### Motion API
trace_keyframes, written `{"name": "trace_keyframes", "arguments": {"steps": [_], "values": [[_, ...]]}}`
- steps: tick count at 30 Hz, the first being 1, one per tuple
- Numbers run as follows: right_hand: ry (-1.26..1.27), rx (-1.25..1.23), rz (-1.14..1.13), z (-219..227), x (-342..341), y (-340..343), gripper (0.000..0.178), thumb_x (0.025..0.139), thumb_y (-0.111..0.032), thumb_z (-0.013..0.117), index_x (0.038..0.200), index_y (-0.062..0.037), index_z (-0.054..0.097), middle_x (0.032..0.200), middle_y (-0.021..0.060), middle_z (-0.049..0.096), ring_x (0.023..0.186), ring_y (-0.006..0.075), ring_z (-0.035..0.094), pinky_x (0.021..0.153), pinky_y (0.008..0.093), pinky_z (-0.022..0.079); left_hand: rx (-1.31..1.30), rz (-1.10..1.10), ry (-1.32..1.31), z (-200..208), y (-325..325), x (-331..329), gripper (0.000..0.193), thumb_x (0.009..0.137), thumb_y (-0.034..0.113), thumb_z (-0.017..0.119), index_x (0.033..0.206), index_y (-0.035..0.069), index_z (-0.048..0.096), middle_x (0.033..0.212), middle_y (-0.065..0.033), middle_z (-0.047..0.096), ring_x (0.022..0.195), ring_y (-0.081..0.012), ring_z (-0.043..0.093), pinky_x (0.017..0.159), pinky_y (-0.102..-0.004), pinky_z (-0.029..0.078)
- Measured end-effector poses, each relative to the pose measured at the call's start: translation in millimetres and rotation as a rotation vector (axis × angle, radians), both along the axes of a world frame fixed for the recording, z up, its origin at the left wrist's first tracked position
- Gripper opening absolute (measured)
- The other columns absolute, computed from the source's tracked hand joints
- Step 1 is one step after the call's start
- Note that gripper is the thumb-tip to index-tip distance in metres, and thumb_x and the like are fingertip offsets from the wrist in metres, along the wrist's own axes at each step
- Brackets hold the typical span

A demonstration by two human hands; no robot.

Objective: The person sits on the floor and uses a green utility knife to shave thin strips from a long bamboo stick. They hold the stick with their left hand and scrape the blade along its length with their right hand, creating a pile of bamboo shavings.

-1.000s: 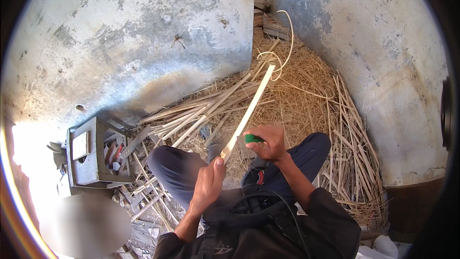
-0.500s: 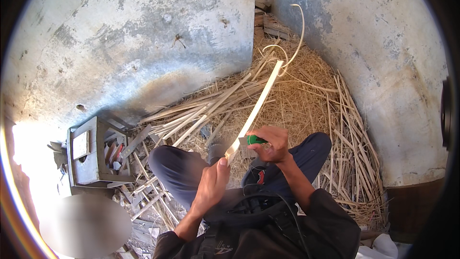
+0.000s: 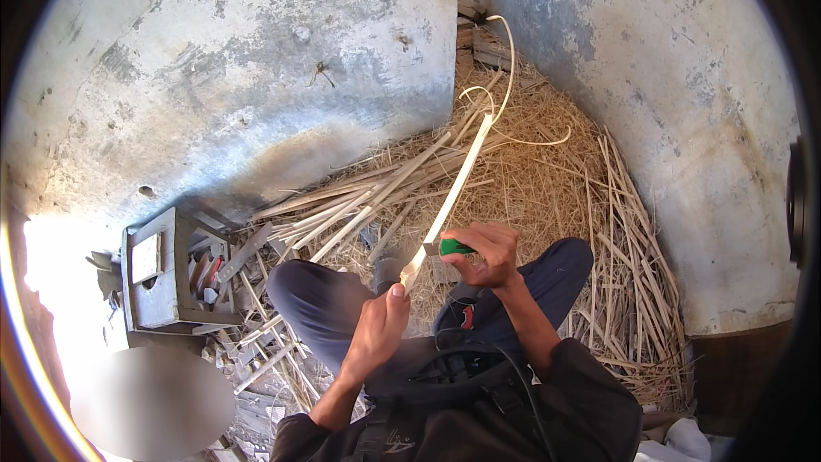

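A long pale bamboo strip [image 3: 459, 184] slants up and away from my lap, thin curls of shaving [image 3: 510, 60] hanging off its far end. My left hand [image 3: 382, 322] is closed around the near end, thumb along the top, just below a knobbly joint. In my right hand [image 3: 493, 257] is a knife with a green handle [image 3: 455, 247]. Its short, broad blade [image 3: 432, 249] touches the strip a little beyond that joint. The fingers of the right hand wrap the handle and partly cover it.
Shavings [image 3: 539, 180] pile up ahead of my crossed legs. Split sticks [image 3: 342, 214] lie at the left, and more sticks [image 3: 641, 282] line the right wall [image 3: 676, 77]. An upturned wooden stool [image 3: 162, 269] stands left, beside a flat blade [image 3: 245, 252]. A blurred round patch [image 3: 152, 402] covers the lower left.
The strip's far end has swung slightly left, and its curls have shifted left with it. One curl now trails out to the right. Both hands stay nearly in place.
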State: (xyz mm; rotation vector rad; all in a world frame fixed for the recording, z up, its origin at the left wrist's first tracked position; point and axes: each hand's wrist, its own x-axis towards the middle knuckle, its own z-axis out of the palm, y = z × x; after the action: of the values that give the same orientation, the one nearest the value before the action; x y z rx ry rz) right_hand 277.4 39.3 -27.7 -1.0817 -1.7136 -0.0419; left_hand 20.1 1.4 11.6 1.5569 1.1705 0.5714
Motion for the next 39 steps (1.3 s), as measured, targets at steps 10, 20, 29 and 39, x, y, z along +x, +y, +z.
{"name": "trace_keyframes", "arguments": {"steps": [10,20,29,39], "values": [[-0.035,0.001,-0.044,0.1,0.6,-0.2,0.032,0.086,-0.043,0.091,0.102,-0.0161,0.085,0.071,-0.0016,0.071,0.054,0.0196,0.061,0.052,0.0341,0.044,-0.009,0.004,-0.014,-7.5,0.8,-1.3,0.062,0.122,0.045,0.035,0.088,-0.003,0.054,0.067,-0.0109,0.05,0.063,-0.0244,0.045,0.064,-0.0443,0.043],[-0.044,0.022,-0.064,-3.5,-0.4,1.7,0.032,0.086,-0.043,0.091,0.102,-0.0162,0.085,0.067,-0.0012,0.066,0.052,0.0196,0.058,0.051,0.0347,0.043,-0.044,-0.015,-0.014,-13.3,3.4,-3.4,0.064,0.123,0.047,0.032,0.086,-0.002,0.052,0.067,-0.0074,0.048,0.064,-0.0206,0.043,0.063,-0.0423,0.042],[0.0,0.058,-0.068,-8.6,-0.8,6.8,0.032,0.088,-0.044,0.09,0.101,-0.0159,0.085,0.07,-0.0008,0.071,0.053,0.0189,0.061,0.052,0.034,0.044,-0.056,-0.001,-0.018,-18.7,1.7,-3.9,0.066,0.123,0.047,0.031,0.084,-0.003,0.051,0.067,-0.0086,0.045,0.064,-0.0227,0.042,0.064,-0.0433,0.041],[-0.056,0.034,-0.079,-1.9,-1.9,3.7,0.032,0.087,-0.045,0.09,0.101,-0.0162,0.085,0.07,-0.0025,0.071,0.053,0.0176,0.06,0.052,0.034,0.043,-0.078,0.017,-0.019,-12.1,-1.6,-5.6,0.066,0.122,0.047,0.031,0.083,-0.004,0.05,0.067,-0.0092,0.043,0.064,-0.0231,0.039,0.064,-0.0439,0.041]]}}
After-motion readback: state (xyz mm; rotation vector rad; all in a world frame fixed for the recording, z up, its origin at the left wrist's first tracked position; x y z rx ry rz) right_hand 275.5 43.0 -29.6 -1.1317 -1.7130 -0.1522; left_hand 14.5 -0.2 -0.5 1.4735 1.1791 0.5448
